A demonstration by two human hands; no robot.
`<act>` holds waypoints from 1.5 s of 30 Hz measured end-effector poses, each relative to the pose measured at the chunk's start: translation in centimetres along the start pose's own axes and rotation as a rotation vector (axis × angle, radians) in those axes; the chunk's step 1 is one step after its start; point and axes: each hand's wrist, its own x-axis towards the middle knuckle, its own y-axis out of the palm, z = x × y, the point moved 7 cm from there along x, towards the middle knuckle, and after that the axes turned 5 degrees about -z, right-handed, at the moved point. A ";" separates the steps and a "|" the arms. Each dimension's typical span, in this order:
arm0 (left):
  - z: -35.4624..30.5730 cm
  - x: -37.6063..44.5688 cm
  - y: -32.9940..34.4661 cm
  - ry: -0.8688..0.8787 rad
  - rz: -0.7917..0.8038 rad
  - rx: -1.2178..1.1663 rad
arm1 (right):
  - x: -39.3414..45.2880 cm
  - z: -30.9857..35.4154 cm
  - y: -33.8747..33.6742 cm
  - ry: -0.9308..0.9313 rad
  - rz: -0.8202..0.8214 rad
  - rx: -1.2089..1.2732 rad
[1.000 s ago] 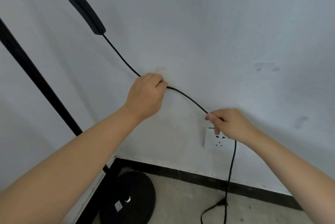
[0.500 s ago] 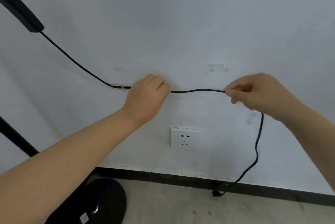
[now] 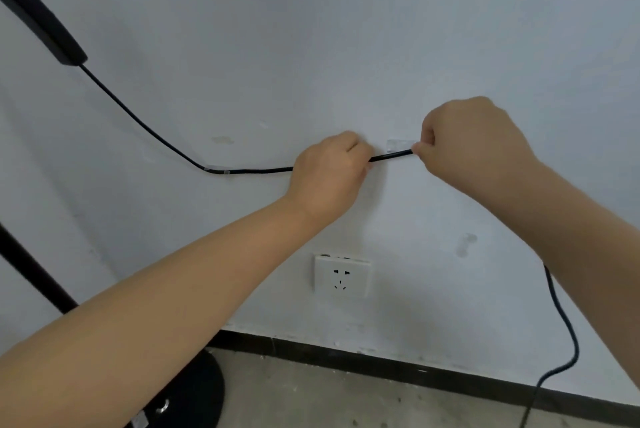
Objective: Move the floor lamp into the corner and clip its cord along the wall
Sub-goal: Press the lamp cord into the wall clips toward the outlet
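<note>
The black lamp cord [image 3: 145, 126] runs down from an inline switch [image 3: 45, 25] at the upper left. It passes through a clear clip [image 3: 219, 169] on the white wall, then goes level to my hands. My left hand [image 3: 329, 174] is shut on the cord. My right hand [image 3: 474, 143] pinches the cord just to the right, pressing it at a second clear clip [image 3: 398, 145]. Below my right arm the cord hangs down [image 3: 564, 327] to the floor. The lamp's black pole [image 3: 31, 271] and round base [image 3: 204, 393] stand at the lower left.
A white wall socket [image 3: 341, 275] sits below my hands. A black skirting strip [image 3: 381, 358] runs along the foot of the wall above the grey concrete floor [image 3: 329, 400]. A faint adhesive mark [image 3: 465, 243] shows on the wall at the right.
My view has shifted right. My right hand has risen from near the socket to the second clip, pulling the cord level. My left hand has slid right along the cord, past the first clip.
</note>
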 end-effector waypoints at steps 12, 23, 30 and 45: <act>-0.4 1.2 -0.2 -0.024 -0.080 -0.076 | 1.2 -1.1 -2.3 -0.178 -0.178 0.190; -3.6 2.2 0.8 0.290 -0.183 -0.077 | -4.4 -8.8 1.9 0.243 -0.588 0.893; -5.5 2.4 1.1 0.459 -0.201 0.081 | -7.3 -10.6 5.2 0.251 -0.531 0.909; -10.7 -1.1 7.6 0.802 0.256 0.152 | -11.3 -13.2 10.9 0.273 -0.021 0.834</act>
